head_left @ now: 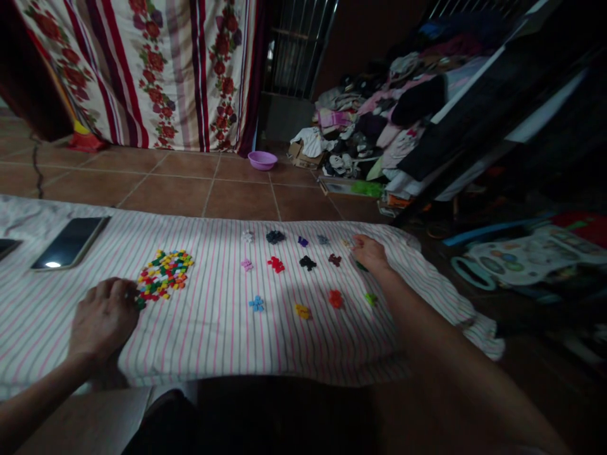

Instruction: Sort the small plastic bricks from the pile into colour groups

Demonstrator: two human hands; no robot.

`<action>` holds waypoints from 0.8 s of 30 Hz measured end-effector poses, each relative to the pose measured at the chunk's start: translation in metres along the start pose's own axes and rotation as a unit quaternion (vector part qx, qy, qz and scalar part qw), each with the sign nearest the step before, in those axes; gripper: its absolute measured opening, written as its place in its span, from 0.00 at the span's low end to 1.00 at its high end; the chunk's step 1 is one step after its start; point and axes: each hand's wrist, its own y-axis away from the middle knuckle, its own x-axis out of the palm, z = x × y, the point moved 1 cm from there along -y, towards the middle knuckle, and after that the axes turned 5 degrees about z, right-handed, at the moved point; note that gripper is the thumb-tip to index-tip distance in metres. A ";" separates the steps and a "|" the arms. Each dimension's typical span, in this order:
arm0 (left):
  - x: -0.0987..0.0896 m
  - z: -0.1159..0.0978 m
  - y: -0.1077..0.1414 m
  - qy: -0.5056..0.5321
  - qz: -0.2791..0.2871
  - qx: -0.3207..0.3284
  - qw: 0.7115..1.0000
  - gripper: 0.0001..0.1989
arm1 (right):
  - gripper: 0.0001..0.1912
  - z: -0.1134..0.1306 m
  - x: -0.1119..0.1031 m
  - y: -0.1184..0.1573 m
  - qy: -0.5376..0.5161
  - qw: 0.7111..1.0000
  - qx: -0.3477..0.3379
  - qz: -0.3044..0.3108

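My left hand [107,316] rests on the striped cloth with its fingers curled in at the left edge of a pile of mixed-colour small blocks [165,275]. Dark green pieces show beside its fingertips; what they hold, if anything, is hidden. Across the cloth, my right hand [370,253] has its fingers pinched together right beside a small cream cluster [346,242]. Dark green pieces [361,266] lie partly hidden under that hand. Small single-colour clusters sit in rough rows, among them red [275,264], black [308,262], light blue [257,304], yellow [302,311] and orange-red [336,298].
A smartphone [71,243] lies on the cloth at the left, with another dark device [8,248] at the edge. Beyond are a purple basin [262,160], a floral curtain [180,76] and heaped clothes [379,120]. A child's toy [502,259] stands at the right.
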 end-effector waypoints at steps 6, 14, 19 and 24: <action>-0.015 -0.008 0.002 0.038 0.033 -0.011 0.999 0.15 | 0.18 0.035 -0.008 0.008 -0.045 0.998 -0.031 0.012; -0.011 -0.006 0.001 0.074 0.031 -0.018 0.997 0.12 | 0.15 0.160 0.005 0.041 -0.096 0.953 -0.287 0.011; -0.008 -0.006 0.001 0.089 0.023 -0.019 0.996 0.12 | 0.16 0.247 0.035 0.089 -0.151 0.881 -0.439 0.096; -0.006 -0.005 0.001 0.100 0.002 -0.016 0.995 0.11 | 0.16 0.320 0.067 0.136 -0.151 0.837 -0.498 0.167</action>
